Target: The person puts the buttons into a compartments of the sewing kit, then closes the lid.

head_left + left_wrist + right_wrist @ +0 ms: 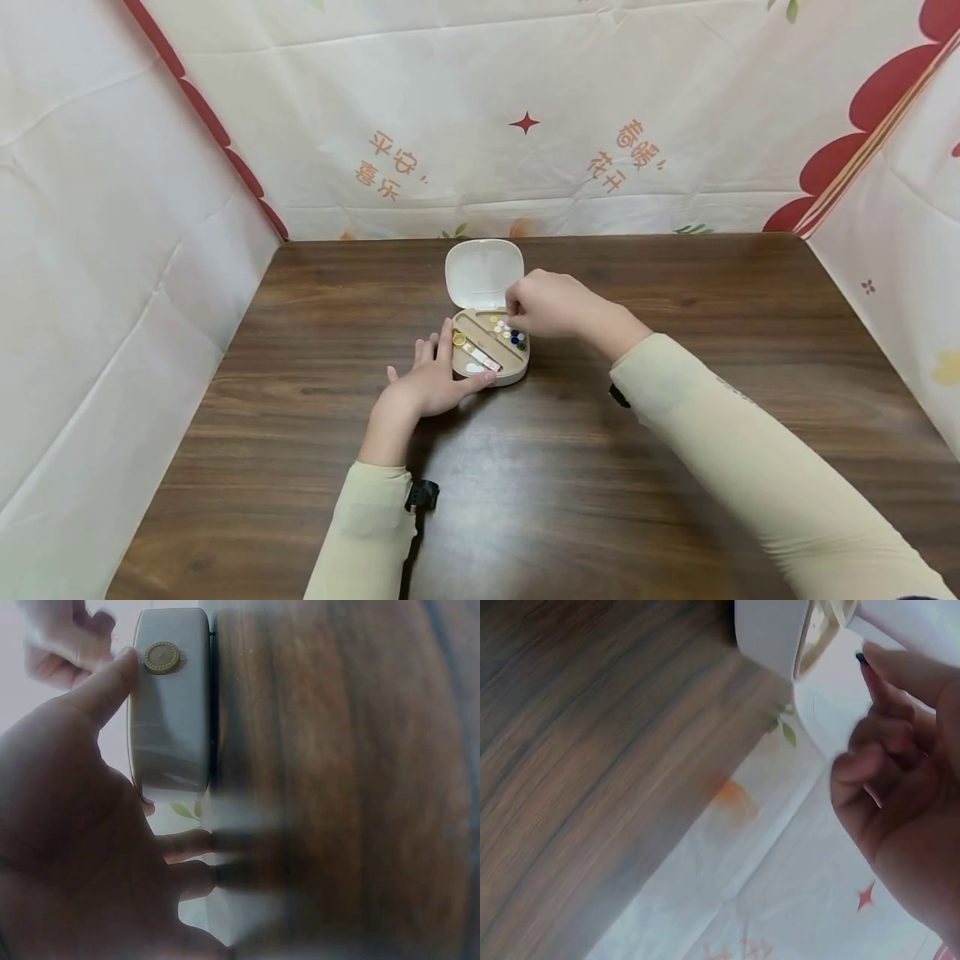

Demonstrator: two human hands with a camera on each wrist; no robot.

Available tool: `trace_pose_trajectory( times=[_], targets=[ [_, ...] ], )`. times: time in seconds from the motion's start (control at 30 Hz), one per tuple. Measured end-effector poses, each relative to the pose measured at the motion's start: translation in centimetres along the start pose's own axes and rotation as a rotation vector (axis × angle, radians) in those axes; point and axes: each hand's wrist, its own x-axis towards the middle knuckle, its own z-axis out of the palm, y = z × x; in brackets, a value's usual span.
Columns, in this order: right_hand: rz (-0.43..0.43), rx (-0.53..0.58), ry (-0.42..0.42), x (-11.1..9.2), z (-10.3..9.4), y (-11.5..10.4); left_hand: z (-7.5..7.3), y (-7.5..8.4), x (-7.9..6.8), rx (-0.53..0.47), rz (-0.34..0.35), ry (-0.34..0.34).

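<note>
A small white jewelry box [513, 379] stands on the table with its lid [483, 273] raised. Small round studs, yellow, white, dark blue and green, sit in the right part of its beige insert [513, 358]. On the left of the insert are a yellow ring [459, 339] and a pale pink strip [482, 357]. My left hand [426, 388] steadies the box, fingers extended along its left side and thumb at the front near a gold round clasp [162, 658]. Over the insert's right side, my right hand [551, 305] pinches a tiny dark piece [860, 658], probably a stud, between thumb and forefinger.
The dark wooden table [570, 500] extends around the box. Behind it hangs a white printed cloth [465, 108], with more cloth along both sides. A black strap [422, 495] circles the left wrist.
</note>
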Motion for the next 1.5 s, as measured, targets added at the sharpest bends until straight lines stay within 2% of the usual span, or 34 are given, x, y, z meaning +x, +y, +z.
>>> trace_pose_trajectory(
  times=[0.17, 0.3, 0.6, 1.2, 1.5],
  targets=[
    [-0.024, -0.088, 0.099, 1.5, 1.2, -0.9, 0.1, 0.2, 0.0, 0.001, -0.003, -0.001],
    [-0.051, -0.126, 0.148, 1.9, 2.4, -0.8, 0.3, 0.3, 0.0, 0.007, -0.001, -0.002],
    [-0.094, -0.106, 0.221, 1.9, 3.4, -0.6, 0.1, 0.3, 0.0, -0.002, 0.003, 0.011],
    [-0.156, -0.11, 0.285, 1.7, 4.5, -0.2, 0.2, 0.0, 0.2, 0.008, -0.01, -0.005],
    [-0.191, -0.095, 0.254, 1.3, 4.2, 0.1, 0.1, -0.1, 0.2, -0.004, -0.017, -0.006]
  ],
)
